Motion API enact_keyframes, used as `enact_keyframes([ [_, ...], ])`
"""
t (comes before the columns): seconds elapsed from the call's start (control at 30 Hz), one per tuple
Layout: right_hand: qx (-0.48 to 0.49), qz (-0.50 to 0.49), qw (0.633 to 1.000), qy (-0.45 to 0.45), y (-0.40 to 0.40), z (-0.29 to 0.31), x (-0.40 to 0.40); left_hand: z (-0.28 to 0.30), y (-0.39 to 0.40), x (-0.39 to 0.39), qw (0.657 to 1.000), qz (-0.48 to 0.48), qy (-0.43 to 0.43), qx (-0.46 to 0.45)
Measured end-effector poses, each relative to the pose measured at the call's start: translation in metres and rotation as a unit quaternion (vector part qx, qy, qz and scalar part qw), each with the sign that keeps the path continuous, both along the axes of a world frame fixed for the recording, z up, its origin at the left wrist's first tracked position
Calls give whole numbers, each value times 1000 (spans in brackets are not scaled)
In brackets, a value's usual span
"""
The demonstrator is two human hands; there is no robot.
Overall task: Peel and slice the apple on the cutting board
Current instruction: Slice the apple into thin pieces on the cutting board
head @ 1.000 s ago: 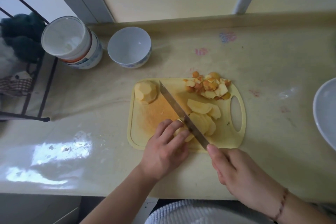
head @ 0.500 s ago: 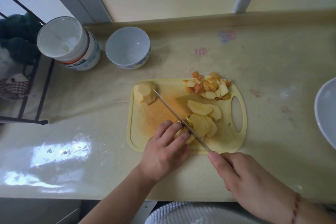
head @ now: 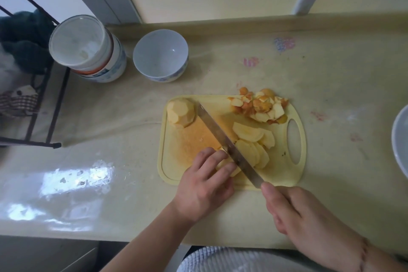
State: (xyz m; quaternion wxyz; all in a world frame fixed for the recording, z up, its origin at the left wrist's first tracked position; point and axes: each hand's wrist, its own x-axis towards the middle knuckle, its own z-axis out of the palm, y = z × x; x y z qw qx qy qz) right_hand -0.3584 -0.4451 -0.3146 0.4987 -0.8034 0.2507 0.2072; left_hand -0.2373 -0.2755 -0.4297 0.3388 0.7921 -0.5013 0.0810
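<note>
Head view: on the yellow cutting board [head: 170,168] on the table [head: 110,130], the left hand [head: 204,185] pins a peeled apple piece [head: 223,162] under curled fingers. The right hand [head: 309,223] is clamped round the knife [head: 229,147], whose handle is hidden. Slices [head: 254,141] lie right of the blade; another peeled piece [head: 181,112] sits far left. The wet flesh likely slips, so hold it low, fingertips tucked back.

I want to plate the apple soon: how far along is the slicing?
Peeling looks done: peels are heaped at the cutting board's far corner. Several slices lie cut. In hand: the left hand steadies a piece while the right hand works the knife. The peeled half remains.
</note>
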Motion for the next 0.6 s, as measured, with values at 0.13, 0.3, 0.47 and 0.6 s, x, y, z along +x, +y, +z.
enact_keyframes([
  [0.13,-23,23,999,9,-1,8,2,1,1,2,1000,-6,1,18],
  [0.3,-16,22,999,38,0,9,5,1,1,3,1000,-10,3,24],
  [0.47,-20,24,999,34,6,-14,20,0,0,2,1000,-16,11,-2],
  [0.6,-26,10,999,32,3,-24,24,0,2,2,1000,-12,8,-5],
])
